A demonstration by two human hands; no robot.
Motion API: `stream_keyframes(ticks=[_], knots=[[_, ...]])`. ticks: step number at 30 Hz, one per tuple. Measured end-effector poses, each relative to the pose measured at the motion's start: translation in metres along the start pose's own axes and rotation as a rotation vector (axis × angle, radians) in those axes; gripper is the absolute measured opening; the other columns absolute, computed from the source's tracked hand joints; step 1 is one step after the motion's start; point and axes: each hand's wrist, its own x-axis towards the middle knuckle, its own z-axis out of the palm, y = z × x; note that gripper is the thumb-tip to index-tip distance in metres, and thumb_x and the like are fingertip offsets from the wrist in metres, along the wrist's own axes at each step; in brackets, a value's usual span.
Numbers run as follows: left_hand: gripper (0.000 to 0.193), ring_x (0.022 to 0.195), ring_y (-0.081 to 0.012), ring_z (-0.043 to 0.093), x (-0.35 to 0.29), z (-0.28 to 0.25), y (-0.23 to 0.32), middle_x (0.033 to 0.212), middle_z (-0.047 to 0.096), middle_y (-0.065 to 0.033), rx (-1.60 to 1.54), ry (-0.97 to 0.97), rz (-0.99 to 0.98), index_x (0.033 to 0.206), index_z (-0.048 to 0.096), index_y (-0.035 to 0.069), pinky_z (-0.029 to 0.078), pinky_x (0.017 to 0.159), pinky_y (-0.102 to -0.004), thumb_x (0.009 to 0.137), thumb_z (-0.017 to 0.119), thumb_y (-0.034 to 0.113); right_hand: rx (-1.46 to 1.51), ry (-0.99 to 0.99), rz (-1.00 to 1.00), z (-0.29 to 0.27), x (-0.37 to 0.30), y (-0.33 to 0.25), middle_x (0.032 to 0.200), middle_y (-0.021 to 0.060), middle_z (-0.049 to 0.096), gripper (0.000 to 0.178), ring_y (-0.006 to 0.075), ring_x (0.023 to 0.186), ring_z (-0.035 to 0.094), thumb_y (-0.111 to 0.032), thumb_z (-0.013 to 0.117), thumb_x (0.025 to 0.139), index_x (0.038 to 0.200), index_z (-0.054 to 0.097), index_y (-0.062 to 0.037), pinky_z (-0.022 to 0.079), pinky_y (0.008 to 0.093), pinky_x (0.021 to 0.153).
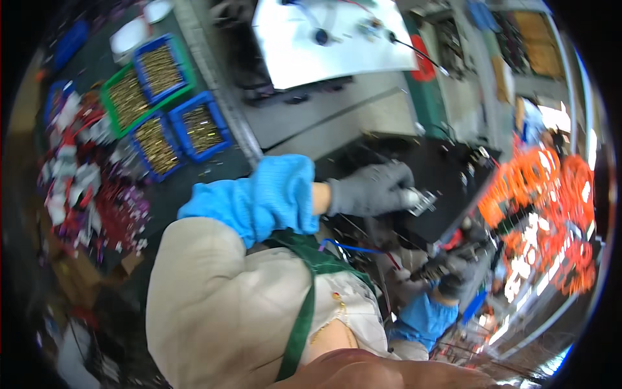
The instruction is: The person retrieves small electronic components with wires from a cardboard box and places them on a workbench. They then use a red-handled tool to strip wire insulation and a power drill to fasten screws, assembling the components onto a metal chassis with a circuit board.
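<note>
My left hand (372, 189), in a grey glove below a blue sleeve cover, reaches over a black work surface (440, 175). Its fingers are closed at a small silver metal piece (422, 203), whose exact kind is too blurred to make out. Lower and to the right, my right hand (461, 277), also grey-gloved, is beside a dark, blurred metal tool or fixture (447, 259). Its fingers are smeared and partly hidden. Between the two arms a thin blue wire (355, 247) with a red end runs across.
At the left, blue trays (206, 124) and a green tray (105, 97) hold many brass-coloured parts. A heap of red and purple wires (97, 188) with pale ends lies beside them. Ahead is a white sheet (291, 65) with small parts. Orange cable coils (518, 178) hang at the right.
</note>
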Motion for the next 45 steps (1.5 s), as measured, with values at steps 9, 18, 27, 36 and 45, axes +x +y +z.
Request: stream_keyframes(ticks=[9,18,27,36,45], knots=[[0.025,0.093,-0.0197,0.058,-0.092,-0.107,-0.052,0.101,0.062,-0.0063,0.177,0.371,-0.220,0.104,0.063,0.007,0.047,0.084,-0.0335,0.081,0.061,0.018,0.098,-0.088,0.033,-0.028,0.000,0.027,0.112,0.0041,0.057,0.089,0.0187,0.102,0.056,-0.030,0.089,0.049,0.123,0.048,-0.0036,0.049,0.0331,0.087],[0.023,0.092,-0.0330,0.064,-0.185,-0.338,-0.116,0.098,0.063,-0.0169,1.481,0.750,-0.873,0.105,0.061,0.008,0.052,0.080,-0.0419,0.085,0.051,0.016,0.180,-0.149,0.009,-0.030,0.004,0.030,0.113,0.0047,0.056,0.082,0.0196,0.102,0.055,-0.022,0.084,0.050,0.122,0.049,-0.0035,0.048,0.0317,0.088],[0.023,0.095,-0.0336,0.064,-0.154,-0.349,-0.082,0.107,0.062,-0.0194,1.404,0.516,-1.114,0.103,0.063,0.004,0.053,0.079,-0.0428,0.090,0.051,0.018,0.325,-0.075,0.121,-0.005,0.005,0.011,0.098,0.0052,0.057,0.078,0.0179,0.087,0.058,-0.013,0.083,0.042,0.113,0.052,-0.0035,0.051,0.0304,0.076],[0.021,0.088,-0.0360,0.065,-0.167,-0.356,-0.073,0.097,0.065,-0.0200,1.466,0.562,-0.964,0.096,0.063,0.002,0.053,0.076,-0.0450,0.087,0.045,0.009,0.378,-0.101,0.110,-0.002,0.001,0.003,0.103,0.0090,0.060,0.071,0.0215,0.097,0.059,0.007,0.064,0.044,0.114,0.057,-0.0015,0.052,0.0352,0.083],[0.017,0.087,-0.0383,0.064,-0.175,-0.346,-0.075,0.095,0.064,-0.0226,1.490,0.742,-0.777,0.100,0.055,0.001,0.052,0.075,-0.0463,0.087,0.045,0.008,0.222,-0.066,0.075,0.000,-0.001,-0.015,0.109,0.0082,0.057,0.075,0.0191,0.093,0.058,0.003,0.061,0.045,0.119,0.053,-0.0004,0.051,0.0301,0.079]])
